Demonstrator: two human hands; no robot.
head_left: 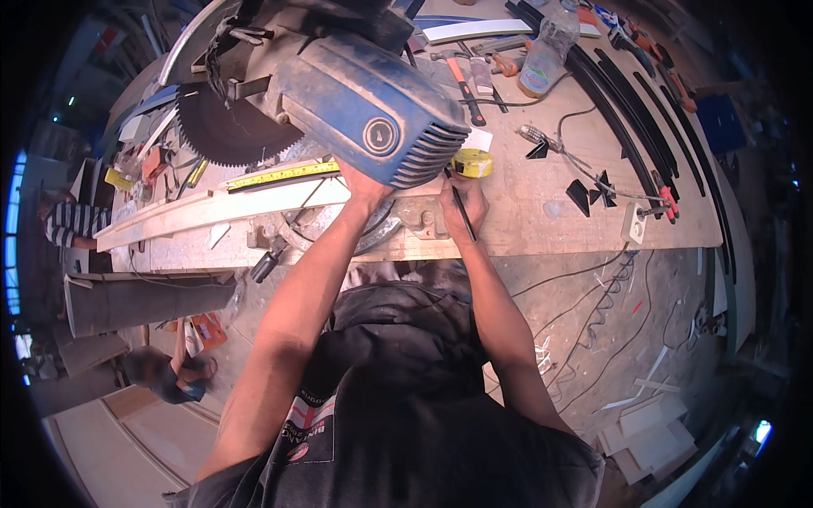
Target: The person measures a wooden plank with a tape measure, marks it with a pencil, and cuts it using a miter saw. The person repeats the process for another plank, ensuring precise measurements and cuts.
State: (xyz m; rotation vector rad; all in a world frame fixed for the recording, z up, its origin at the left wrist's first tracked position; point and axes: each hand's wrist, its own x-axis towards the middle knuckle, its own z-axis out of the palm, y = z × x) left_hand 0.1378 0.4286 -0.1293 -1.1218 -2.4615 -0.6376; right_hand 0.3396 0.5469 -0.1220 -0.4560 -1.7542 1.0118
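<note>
My right hand (467, 203) is closed around a slim black pencil (461, 208), beside a yellow tape measure (472, 162). My left hand (364, 188) reaches under the dusty blue motor housing (364, 110) of a miter saw, which hides its fingers. Leftward from that hand runs the yellow tape blade (284, 175), drawn out along a long pale wooden strip (212, 208). The strip lies across the saw's base. Behind it stands the round toothed saw blade (229, 127), raised above the strip.
A hammer (466, 89), a plastic bottle (542, 68) and black strips (627, 127) lie on the workbench (517, 229). At right are a white socket (633, 223) and a cable. Cords cross the floor. Two other people are at the left: one in stripes (74, 222), one lower down (165, 372).
</note>
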